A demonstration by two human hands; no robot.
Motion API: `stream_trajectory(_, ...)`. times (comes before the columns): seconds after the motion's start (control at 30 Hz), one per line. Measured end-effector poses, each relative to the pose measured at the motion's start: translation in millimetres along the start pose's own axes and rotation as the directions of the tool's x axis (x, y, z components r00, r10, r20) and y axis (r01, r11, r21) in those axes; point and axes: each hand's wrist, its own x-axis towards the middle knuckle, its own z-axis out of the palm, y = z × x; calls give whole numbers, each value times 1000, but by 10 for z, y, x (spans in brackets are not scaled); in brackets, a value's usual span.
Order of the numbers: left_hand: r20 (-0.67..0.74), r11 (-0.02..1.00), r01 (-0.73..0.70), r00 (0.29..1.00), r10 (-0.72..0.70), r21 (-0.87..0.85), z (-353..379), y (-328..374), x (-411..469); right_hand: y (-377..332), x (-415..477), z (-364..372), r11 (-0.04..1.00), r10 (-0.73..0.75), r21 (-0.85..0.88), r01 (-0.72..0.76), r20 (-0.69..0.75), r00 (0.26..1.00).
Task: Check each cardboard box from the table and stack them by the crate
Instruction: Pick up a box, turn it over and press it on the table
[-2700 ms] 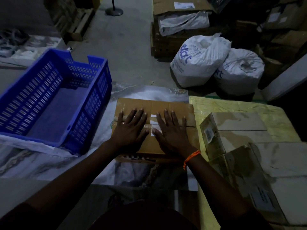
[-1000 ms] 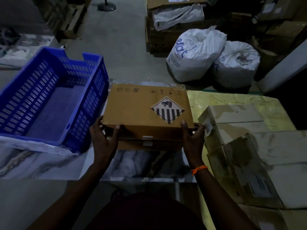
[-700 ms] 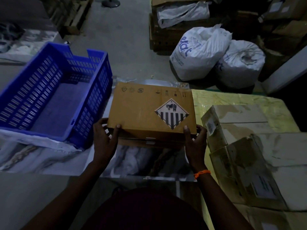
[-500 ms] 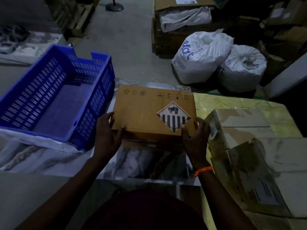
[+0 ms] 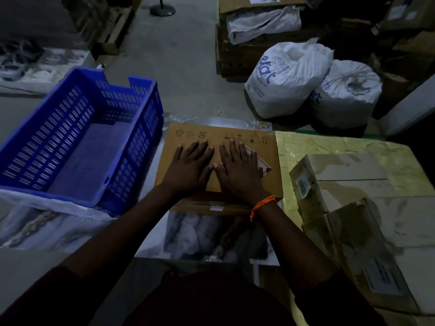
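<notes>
The head view is dim, and much of the far right background is lost in shadow, with only vague outlines of cartons there. A flat brown cardboard box (image 5: 219,161) lies on the marbled worktop (image 5: 47,229), just beside the right wall of the blue crate (image 5: 77,142). Under its near edge a second cardboard layer with a strip of pale tape shows, though whether that is another box or a flap cannot be told. Both hands rest palm down on the box top: the left hand (image 5: 189,167) and the right hand (image 5: 240,171) lie side by side, thumbs almost touching, fingers (image 5: 202,149) spread flat and gripping nothing. The right hand covers most of a diamond-shaped striped label (image 5: 262,164), so only its right corner shows; small printed handling symbols run along the far edge of the box, too faint to read. An orange cord bracelet (image 5: 261,205) circles the right wrist. The crate is hard plastic with slotted walls and a plain floor, and it sits on a crumpled white sheet. To the right, on a yellowish glossy cover (image 5: 329,147), lie more boxes (image 5: 353,184), pale and blotchy, the nearest cut off by the frame's lower right edge; their labels are blurred. On the concrete floor beyond stand two tied white sacks (image 5: 289,76), one with partly hidden blue lettering.
</notes>
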Motion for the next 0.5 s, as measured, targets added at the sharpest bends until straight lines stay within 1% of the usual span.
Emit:
stream_trajectory(0.1, 3, 1000, 0, 1000, 0, 11, 23, -17, -5, 9, -8, 50, 1000, -3, -12, 3, -2, 1000)
stream_trajectory(0.27, 10, 1000, -10, 1000, 10, 19, 15, -27, 16, 7, 17, 19, 1000, 1, -7, -1, 63, 998)
stream_trajectory(0.37, 39, 999, -36, 999, 34, 37, -60, -122, 99, 77, 74, -52, 999, -47, -18, 49, 76, 996)
stream_trajectory(0.43, 32, 999, 11, 999, -12, 41, -122, -221, 174, 199, 146, -116, 999, -44, -21, 46, 84, 995)
stream_trajectory(0.5, 23, 996, 88, 996, -89, 21, -137, -324, 211, 389, 196, -157, 999, 25, -28, -23, 83, 996)
